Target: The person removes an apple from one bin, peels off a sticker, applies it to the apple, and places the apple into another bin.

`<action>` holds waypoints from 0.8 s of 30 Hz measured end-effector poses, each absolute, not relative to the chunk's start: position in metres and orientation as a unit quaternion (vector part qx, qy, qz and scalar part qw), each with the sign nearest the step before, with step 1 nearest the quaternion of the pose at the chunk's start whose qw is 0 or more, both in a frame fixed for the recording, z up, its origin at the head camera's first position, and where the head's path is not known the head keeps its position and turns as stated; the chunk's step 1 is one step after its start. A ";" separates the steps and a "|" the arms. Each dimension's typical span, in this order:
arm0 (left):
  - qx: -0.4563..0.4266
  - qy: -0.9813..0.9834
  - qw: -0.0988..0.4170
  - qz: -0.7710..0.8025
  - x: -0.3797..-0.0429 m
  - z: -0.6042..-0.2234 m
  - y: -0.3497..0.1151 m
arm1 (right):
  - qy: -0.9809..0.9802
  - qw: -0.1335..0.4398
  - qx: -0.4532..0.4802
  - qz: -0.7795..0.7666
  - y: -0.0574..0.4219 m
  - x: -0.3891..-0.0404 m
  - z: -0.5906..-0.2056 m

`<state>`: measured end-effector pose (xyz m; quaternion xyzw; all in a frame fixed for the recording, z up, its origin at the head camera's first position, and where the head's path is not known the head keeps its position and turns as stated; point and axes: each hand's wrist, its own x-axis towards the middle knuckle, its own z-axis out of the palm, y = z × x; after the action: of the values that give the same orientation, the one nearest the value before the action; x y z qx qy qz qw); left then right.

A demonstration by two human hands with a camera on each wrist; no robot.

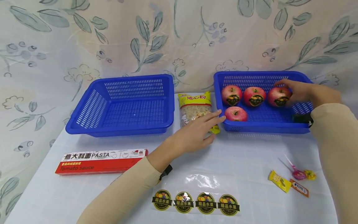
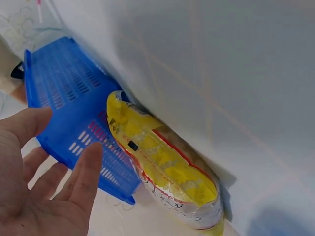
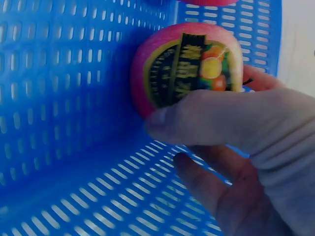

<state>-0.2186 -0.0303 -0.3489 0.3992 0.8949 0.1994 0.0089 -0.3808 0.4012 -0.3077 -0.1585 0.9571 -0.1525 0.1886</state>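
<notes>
My right hand (image 1: 303, 93) reaches into the right blue basket (image 1: 268, 127) and holds an apple (image 1: 277, 93), thumb on its near side. In the right wrist view that apple (image 3: 152, 54) carries a round black-and-gold sticker (image 3: 170, 73), partly covered by the thumb. To its left stand several other red apples (image 1: 255, 93), stickers showing on some. My left hand (image 1: 193, 133) has its fingers extended near the basket's front left corner, above a yellow-topped bag (image 1: 194, 101) of pale food. In the left wrist view nothing lies in its palm; whether the fingertips touch the rim I cannot tell.
A second blue basket (image 1: 131, 127) stands left with nothing in it. A red-and-white pasta box (image 1: 98, 165) lies before it. Nearer the front is a clear sheet of round stickers (image 1: 183, 202). Wrapped candies (image 1: 280, 181) and lollipops (image 1: 299, 175) lie on the right.
</notes>
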 end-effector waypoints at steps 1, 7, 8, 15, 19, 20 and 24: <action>0.402 0.894 0.010 0.199 -0.219 -0.349 -0.031 | 0.957 0.195 -0.158 -0.147 0.400 -0.380 -0.305; 0.390 0.897 0.022 0.207 -0.219 -0.346 -0.042 | 0.961 0.209 -0.155 -0.096 0.386 -0.374 -0.279; 0.384 0.898 0.024 0.212 -0.219 -0.345 -0.045 | 0.962 0.204 -0.158 -0.089 0.383 -0.372 -0.275; 0.345 0.919 0.029 0.189 -0.220 -0.323 -0.077 | 0.971 0.162 -0.175 -0.034 0.342 -0.345 -0.251; 0.339 0.924 0.016 0.175 -0.219 -0.310 -0.093 | 0.972 0.144 -0.182 -0.030 0.321 -0.328 -0.248; 0.340 0.924 0.012 0.176 -0.218 -0.308 -0.097 | 0.972 0.139 -0.185 -0.034 0.316 -0.324 -0.249; 0.339 0.925 0.002 0.173 -0.213 -0.307 -0.110 | 0.972 0.106 -0.197 -0.068 0.291 -0.301 -0.260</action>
<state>-0.2135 -0.1095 -0.3068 0.3392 0.9247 0.1730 0.0016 -0.3013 0.2911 -0.2599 -0.1969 0.9723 -0.0677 0.1064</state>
